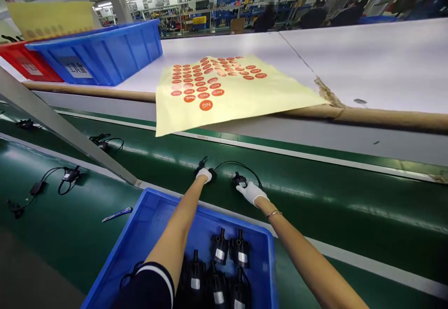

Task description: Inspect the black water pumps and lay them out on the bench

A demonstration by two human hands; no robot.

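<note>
My left hand point(204, 174), in a white glove, is closed on the black plug end of a cord point(201, 163) over the green conveyor belt. Just right of those fingers sits a small black box point(212, 173) on the same cord. The black cable point(241, 163) arcs from it towards my right hand point(251, 193). That gloved hand is closed on a small black pump-like unit point(239, 179) with a pale label. Below my arms stands a blue bin point(150, 215) holding several similar black units point(220, 248) with spouts and white labels.
A yellow sheet of red NG stickers point(238, 99) overhangs the white shelf point(367, 66). A blue crate point(115, 52) and a red crate point(31, 64) stand at left. A slanted metal post point(70, 127) crosses the belt. Corded units point(72, 174) and a blue pen-like tool point(117, 214) lie left.
</note>
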